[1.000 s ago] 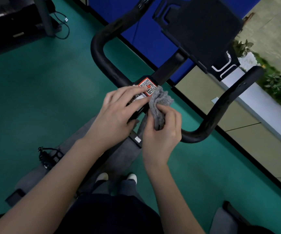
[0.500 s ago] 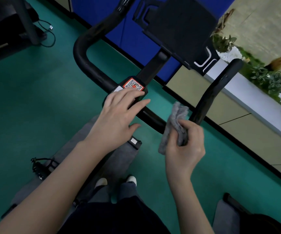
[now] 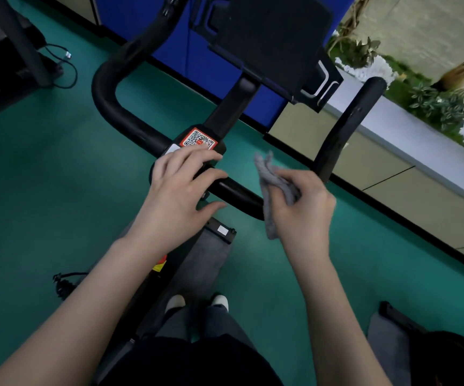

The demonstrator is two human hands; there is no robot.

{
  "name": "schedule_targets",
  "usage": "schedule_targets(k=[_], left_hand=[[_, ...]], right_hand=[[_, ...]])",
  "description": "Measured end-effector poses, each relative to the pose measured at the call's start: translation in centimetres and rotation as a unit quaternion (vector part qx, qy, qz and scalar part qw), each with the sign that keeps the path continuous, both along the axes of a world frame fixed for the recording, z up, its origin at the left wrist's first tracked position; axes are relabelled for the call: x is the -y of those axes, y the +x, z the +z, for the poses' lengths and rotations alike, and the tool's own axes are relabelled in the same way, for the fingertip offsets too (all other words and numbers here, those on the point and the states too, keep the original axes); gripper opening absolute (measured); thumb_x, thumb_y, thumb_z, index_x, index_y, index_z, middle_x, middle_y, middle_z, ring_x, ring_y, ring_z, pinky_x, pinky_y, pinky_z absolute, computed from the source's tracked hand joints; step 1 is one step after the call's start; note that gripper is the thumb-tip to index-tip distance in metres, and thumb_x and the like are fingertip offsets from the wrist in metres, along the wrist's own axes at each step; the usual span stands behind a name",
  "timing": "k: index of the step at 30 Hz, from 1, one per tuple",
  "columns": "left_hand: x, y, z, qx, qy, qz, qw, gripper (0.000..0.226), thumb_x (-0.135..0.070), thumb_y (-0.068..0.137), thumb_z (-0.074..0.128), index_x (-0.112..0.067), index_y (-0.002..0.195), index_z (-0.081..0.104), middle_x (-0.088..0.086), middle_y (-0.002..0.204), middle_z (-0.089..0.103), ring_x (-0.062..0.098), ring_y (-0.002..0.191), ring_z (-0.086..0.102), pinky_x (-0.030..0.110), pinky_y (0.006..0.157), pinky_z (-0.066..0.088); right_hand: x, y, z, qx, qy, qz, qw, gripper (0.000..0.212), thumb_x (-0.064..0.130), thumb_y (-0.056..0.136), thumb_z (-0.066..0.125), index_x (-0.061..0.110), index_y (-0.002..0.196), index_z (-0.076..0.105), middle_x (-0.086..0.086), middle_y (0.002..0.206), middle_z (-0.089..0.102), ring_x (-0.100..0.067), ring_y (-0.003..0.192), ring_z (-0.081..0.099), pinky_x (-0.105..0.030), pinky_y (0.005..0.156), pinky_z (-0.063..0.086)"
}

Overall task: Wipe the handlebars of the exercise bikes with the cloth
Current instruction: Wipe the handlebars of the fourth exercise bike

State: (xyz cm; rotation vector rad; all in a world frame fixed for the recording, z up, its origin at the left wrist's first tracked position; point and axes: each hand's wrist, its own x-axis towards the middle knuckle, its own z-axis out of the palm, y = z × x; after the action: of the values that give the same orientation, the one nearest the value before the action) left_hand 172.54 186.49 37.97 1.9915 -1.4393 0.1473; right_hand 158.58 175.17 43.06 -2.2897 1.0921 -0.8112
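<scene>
The exercise bike's black handlebar (image 3: 108, 104) loops out on the left, crosses the middle and rises as a right arm (image 3: 347, 123). A red QR sticker (image 3: 199, 139) marks its centre clamp. My left hand (image 3: 180, 190) lies flat on the bar just below that sticker, fingers spread. My right hand (image 3: 306, 207) grips a crumpled grey cloth (image 3: 274, 188) and presses it over the lower right bend of the bar, which is hidden under the cloth and hand.
A black console panel (image 3: 269, 37) stands above the bar on its stem. Green floor surrounds the bike, with a cable (image 3: 66, 68) at upper left. A blue wall panel (image 3: 197, 62) and a planter ledge with plants (image 3: 431, 104) run along the right. My shoes (image 3: 197, 302) show below.
My right hand has carried the cloth from the centre clamp rightward along the bar to the lower right bend. The left hand stayed on the centre of the bar.
</scene>
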Motion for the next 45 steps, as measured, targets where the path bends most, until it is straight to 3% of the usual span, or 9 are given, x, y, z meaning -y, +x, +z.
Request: schedule_targets(k=[5,10,14,18,22,30,35,40,45], left_hand=[[0.1,-0.2,0.3,-0.008,0.002,0.007,1.000,0.038,-0.046,0.078,0.066,-0.020,0.105,0.063,-0.005,0.127,0.054,0.018,0.127,0.037,0.031,0.104,0.017],[0.2,-0.7,0.5,-0.022,0.002,0.020,1.000,0.037,-0.044,0.076,0.070,-0.019,0.104,0.065,-0.006,0.126,0.054,0.016,0.127,0.037,0.036,0.103,0.022],[0.2,-1.0,0.7,-0.042,0.004,0.031,0.999,0.042,-0.045,0.071,0.072,-0.019,0.103,0.066,-0.005,0.126,0.054,0.017,0.126,0.037,0.042,0.103,0.026],[0.3,-1.3,0.8,-0.049,0.021,0.043,0.998,0.046,-0.042,0.067,0.076,-0.019,0.105,0.065,-0.005,0.129,0.052,0.019,0.128,0.036,0.047,0.105,0.025],[0.3,-1.3,0.7,-0.049,0.032,0.051,0.997,0.048,-0.034,0.064,0.081,-0.018,0.106,0.065,-0.005,0.130,0.052,0.021,0.128,0.036,0.042,0.104,0.020],[-0.2,-0.6,0.9,-0.033,0.045,0.022,0.998,0.050,-0.031,0.065,0.081,-0.020,0.111,0.065,-0.005,0.132,0.051,0.020,0.129,0.035,0.041,0.105,0.020],[-0.7,0.2,0.9,-0.022,0.056,-0.004,0.998,0.062,-0.030,0.064,0.082,-0.020,0.121,0.059,-0.008,0.135,0.048,0.016,0.131,0.033,0.031,0.105,0.015],[-1.0,1.0,1.4,-0.024,0.063,-0.030,0.997,0.069,-0.026,0.066,0.082,-0.020,0.127,0.053,-0.010,0.136,0.048,0.012,0.131,0.032,0.023,0.104,0.011],[-1.4,2.5,1.6,-0.038,0.074,-0.080,0.993,0.067,-0.013,0.066,0.081,-0.019,0.127,0.054,-0.012,0.136,0.048,0.008,0.131,0.031,0.011,0.104,0.006]], right_hand=[[1.4,1.1,0.5,-0.107,0.041,0.072,0.991,0.013,0.006,0.081,0.065,0.011,0.088,0.074,-0.004,0.085,0.068,-0.016,0.076,0.057,-0.016,0.064,0.037],[2.7,-0.7,0.8,-0.115,0.041,0.080,0.989,0.015,0.000,0.079,0.064,0.009,0.087,0.074,-0.004,0.084,0.069,-0.014,0.074,0.056,-0.011,0.063,0.037],[3.3,-1.9,0.6,-0.120,0.007,0.082,0.989,0.017,0.000,0.080,0.062,0.009,0.091,0.073,-0.006,0.088,0.067,-0.021,0.086,0.059,-0.018,0.071,0.039],[3.0,-3.1,0.4,-0.041,-0.005,0.066,0.997,0.014,-0.001,0.082,0.061,0.007,0.090,0.067,0.001,0.086,0.060,-0.022,0.085,0.057,-0.019,0.073,0.039],[1.7,-4.3,-0.6,0.016,-0.020,0.058,0.998,0.020,-0.006,0.080,0.060,0.005,0.096,0.063,0.004,0.092,0.052,-0.015,0.089,0.052,-0.004,0.080,0.032],[-0.5,-4.8,-1.8,0.092,-0.012,0.014,0.996,0.025,-0.010,0.077,0.063,0.007,0.096,0.062,0.002,0.093,0.055,0.002,0.085,0.047,-0.001,0.080,0.033],[-4.1,-3.7,-3.2,0.140,-0.014,0.004,0.990,0.021,-0.006,0.078,0.063,0.008,0.094,0.060,-0.002,0.093,0.057,-0.002,0.085,0.052,-0.010,0.074,0.040],[-7.9,-1.4,-4.9,0.224,0.021,-0.086,0.970,0.025,0.002,0.082,0.061,0.020,0.098,0.053,0.010,0.096,0.052,-0.010,0.090,0.054,-0.041,0.068,0.050],[-9.9,2.2,-6.4,0.251,0.024,-0.118,0.960,0.035,0.001,0.079,0.069,0.023,0.098,0.049,0.019,0.101,0.048,-0.005,0.094,0.052,-0.039,0.070,0.050]])
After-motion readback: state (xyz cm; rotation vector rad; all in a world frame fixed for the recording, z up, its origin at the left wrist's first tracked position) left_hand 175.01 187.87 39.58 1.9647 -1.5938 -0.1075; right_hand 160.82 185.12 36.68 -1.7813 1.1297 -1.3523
